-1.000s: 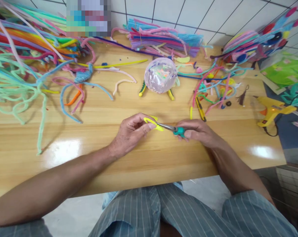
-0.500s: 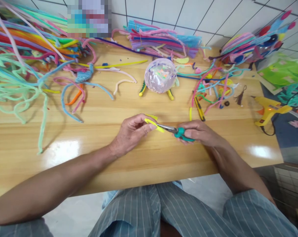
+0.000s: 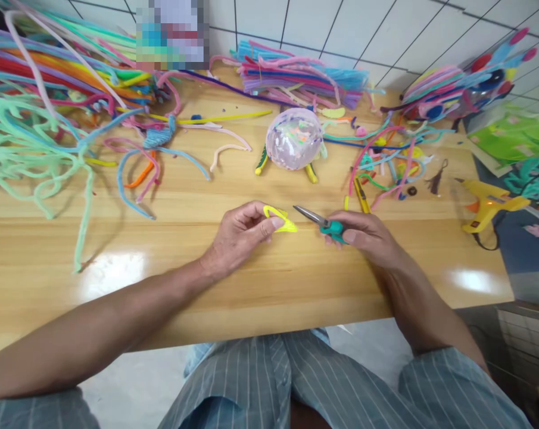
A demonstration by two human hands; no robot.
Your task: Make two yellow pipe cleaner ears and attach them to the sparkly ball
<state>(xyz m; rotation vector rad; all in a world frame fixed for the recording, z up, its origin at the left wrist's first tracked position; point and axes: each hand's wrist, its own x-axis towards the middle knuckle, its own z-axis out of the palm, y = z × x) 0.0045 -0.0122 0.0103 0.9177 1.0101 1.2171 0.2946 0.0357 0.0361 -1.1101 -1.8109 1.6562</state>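
Note:
Between the thumb and fingers of my left hand is a bright yellow pipe cleaner, bent into a narrow loop with a pointed end. My right hand is closed around the green handles of a pair of scissors. The blades look shut and point left, a small gap away from the pipe cleaner. Behind both hands, a clear plastic dome stands on the table, with yellow-and-green pieces jutting out below it.
Pipe cleaners are heaped at the left, and a bundle lies along the back. Loose scraps and a yellow utility knife lie right of the dome. A yellow glue gun sits near the table's right edge.
The scissors have moved off the yellow pipe cleaner toward the right and now tilt upward. The pipe cleaner has turned slightly in my left hand.

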